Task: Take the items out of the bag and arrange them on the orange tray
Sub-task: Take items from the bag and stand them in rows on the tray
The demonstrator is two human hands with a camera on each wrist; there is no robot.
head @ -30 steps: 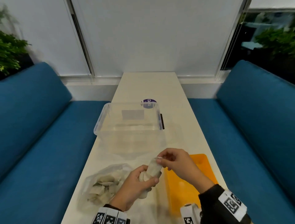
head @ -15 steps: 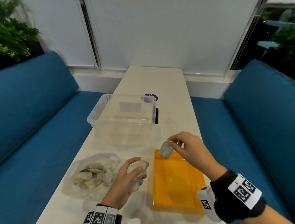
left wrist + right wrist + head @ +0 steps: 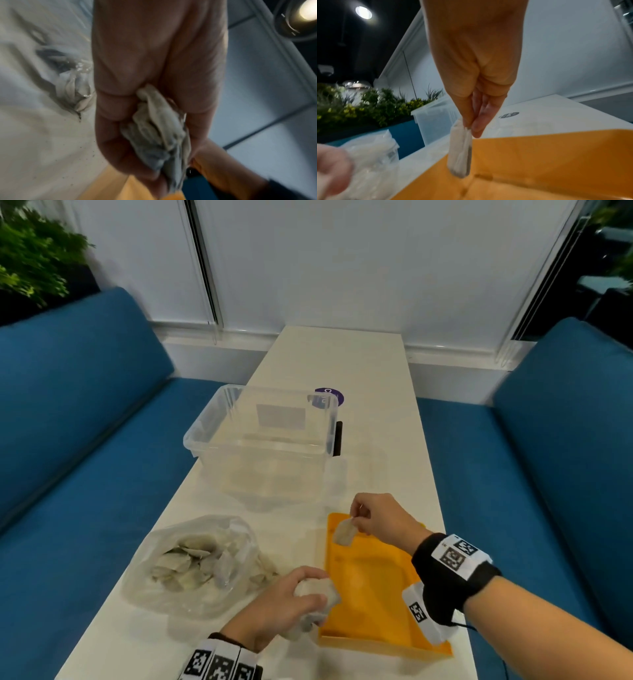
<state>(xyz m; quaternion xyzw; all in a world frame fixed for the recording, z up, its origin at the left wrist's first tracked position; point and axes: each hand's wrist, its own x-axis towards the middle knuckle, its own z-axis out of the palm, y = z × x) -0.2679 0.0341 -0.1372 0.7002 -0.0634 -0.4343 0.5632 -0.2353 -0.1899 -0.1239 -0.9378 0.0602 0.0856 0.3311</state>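
Note:
An orange tray [image 3: 370, 590] [image 3: 547, 155] lies on the white table at the near right. My right hand [image 3: 371, 517] [image 3: 471, 125] pinches one pale tea bag [image 3: 344, 532] [image 3: 459, 152] by its top, dangling it over the tray's far left corner. My left hand [image 3: 298, 601] [image 3: 150, 121] grips a bunch of tea bags [image 3: 318, 592] [image 3: 159, 129] beside the tray's left edge. A clear plastic bag [image 3: 191, 570] [image 3: 373, 155] with several more tea bags lies to the left.
An empty clear plastic box [image 3: 263, 440] [image 3: 435, 121] stands beyond the bag and tray. A purple round sticker [image 3: 329, 397] is on the table behind it. Blue sofas [image 3: 68, 474] flank the narrow table [image 3: 342, 357] on both sides.
My right hand drew one tea bag away from the bunch in my left hand and carried it right and forward, then lowered it to the tray's far left corner. My left hand sank beside the tray.

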